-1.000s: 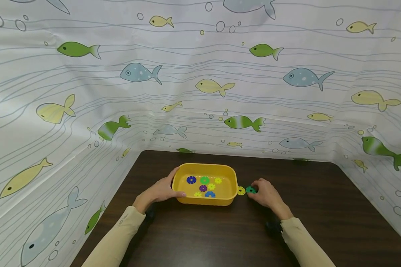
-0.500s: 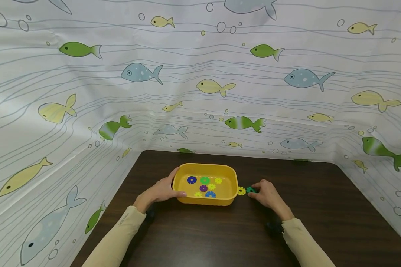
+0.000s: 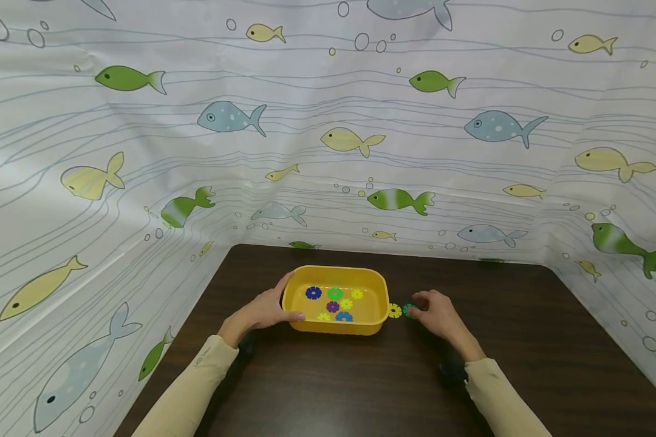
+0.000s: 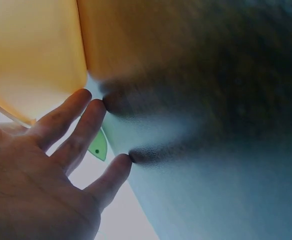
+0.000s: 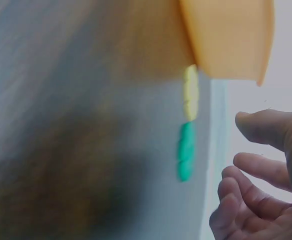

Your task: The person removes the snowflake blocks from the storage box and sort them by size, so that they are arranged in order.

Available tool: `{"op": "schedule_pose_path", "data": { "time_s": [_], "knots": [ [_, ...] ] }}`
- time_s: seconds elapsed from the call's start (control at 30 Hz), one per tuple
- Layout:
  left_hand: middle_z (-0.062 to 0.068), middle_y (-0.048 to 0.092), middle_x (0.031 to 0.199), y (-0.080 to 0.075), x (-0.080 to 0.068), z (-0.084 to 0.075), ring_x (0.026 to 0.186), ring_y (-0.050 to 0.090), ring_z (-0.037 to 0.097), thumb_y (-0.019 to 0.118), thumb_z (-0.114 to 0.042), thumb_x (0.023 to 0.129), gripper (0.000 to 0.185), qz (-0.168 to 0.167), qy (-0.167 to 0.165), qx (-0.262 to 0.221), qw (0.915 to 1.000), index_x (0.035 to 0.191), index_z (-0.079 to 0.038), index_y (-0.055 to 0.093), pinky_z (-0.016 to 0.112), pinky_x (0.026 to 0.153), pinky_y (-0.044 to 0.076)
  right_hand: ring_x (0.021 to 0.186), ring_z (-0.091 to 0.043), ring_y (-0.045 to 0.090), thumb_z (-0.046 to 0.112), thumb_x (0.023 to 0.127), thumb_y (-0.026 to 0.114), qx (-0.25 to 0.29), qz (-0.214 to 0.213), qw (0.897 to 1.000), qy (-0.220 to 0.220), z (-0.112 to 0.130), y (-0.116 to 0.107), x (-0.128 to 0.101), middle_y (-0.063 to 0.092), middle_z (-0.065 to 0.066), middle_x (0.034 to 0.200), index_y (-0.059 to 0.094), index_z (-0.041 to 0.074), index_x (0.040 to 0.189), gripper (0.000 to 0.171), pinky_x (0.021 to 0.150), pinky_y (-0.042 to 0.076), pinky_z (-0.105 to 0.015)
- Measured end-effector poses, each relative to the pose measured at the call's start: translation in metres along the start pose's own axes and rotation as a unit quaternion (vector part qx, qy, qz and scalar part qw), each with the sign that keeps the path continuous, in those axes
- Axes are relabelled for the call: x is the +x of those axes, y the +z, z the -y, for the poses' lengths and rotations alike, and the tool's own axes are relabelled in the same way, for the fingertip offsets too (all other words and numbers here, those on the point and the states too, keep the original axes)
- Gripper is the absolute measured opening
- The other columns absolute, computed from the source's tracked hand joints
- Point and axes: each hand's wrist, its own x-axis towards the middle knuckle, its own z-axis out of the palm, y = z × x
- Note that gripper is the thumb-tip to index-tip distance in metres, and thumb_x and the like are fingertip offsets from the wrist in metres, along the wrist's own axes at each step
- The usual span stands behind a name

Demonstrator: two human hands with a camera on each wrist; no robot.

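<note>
Six flower pieces sit in the yellow tub; two wait outside it.

The left hand (image 3: 262, 312) holds the left side of the yellow tub (image 3: 379, 285), fingers straight along its wall and thumb on the rim. In the tub lie blue, green, purple and yellow flower pieces (image 3: 333, 302). It looks mostly filled. Left on the dark surface (image 3: 525, 340), just beside the tub's right end, are a yellow flower piece (image 3: 395, 311) and a green flower piece (image 3: 409, 311). The right hand (image 3: 440, 315) is at the green one, fingers loosely bent. The head view makes it look like touching. The right wrist view shows a gap: the fingers (image 5: 258, 167) hold nothing, near the green piece (image 5: 186, 151). The left wrist view shows only spread fingers (image 4: 68, 125) by the tub wall (image 4: 31, 55).
</note>
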Motion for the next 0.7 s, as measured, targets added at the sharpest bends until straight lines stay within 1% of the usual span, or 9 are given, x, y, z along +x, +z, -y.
{"op": "schedule_pose_path", "data": {
  "time_s": [0.1,0.2,0.4,0.57,0.7],
  "knots": [
    [0.004,0.061,0.129,-0.001,-0.001,0.0,0.093,0.06,0.017,0.08,-0.058,0.076,0.115,-0.001,-0.002,0.001,1.0,0.16,-0.037,0.005,0.038,0.099,0.057,0.09,-0.021,0.061,0.028,0.092,0.073,0.012,-0.015,1.0,-0.009,0.011,-0.007,0.0,0.068,-0.012,0.105,0.069,0.004,0.12,0.037,0.076,0.058,-0.038],
    [0.005,0.061,0.13,-0.002,-0.002,0.0,0.094,0.06,0.017,0.08,-0.058,0.076,0.116,-0.001,0.0,0.003,1.0,0.161,-0.037,0.005,0.04,0.1,0.057,0.086,-0.019,0.06,0.026,0.092,0.073,0.024,-0.019,0.999,-0.023,0.023,-0.012,0.0,0.069,-0.01,0.102,0.071,0.006,0.116,0.031,0.073,0.056,-0.032],
    [0.007,0.06,0.131,-0.002,-0.001,0.001,0.095,0.06,0.017,0.079,-0.058,0.077,0.115,0.004,0.008,0.007,0.9999,0.161,-0.033,0.004,0.042,0.101,0.056,0.081,-0.017,0.057,0.018,0.089,0.076,0.064,-0.007,0.996,-0.053,0.053,-0.014,0.0,0.068,-0.006,0.096,0.071,0.006,0.112,0.026,0.069,0.053,-0.026],
    [0.007,0.061,0.128,-0.002,0.001,0.001,0.095,0.059,0.017,0.079,-0.058,0.078,0.114,0.006,0.01,0.004,0.9999,0.161,-0.031,0.006,0.043,0.1,0.055,0.079,-0.016,0.056,0.014,0.086,0.078,0.089,0.013,0.993,-0.071,0.076,-0.007,0.003,0.066,-0.006,0.094,0.071,0.004,0.113,0.03,0.065,0.052,-0.02],
    [0.005,0.062,0.124,-0.004,0.001,0.0,0.092,0.059,0.017,0.08,-0.058,0.077,0.115,0.009,0.01,-0.001,0.9999,0.161,-0.032,0.006,0.04,0.096,0.056,0.081,-0.016,0.056,0.015,0.085,0.08,0.098,0.036,0.991,-0.085,0.092,0.0,0.008,0.066,-0.006,0.095,0.07,0.002,0.115,0.034,0.067,0.052,-0.019]
  ]
}}
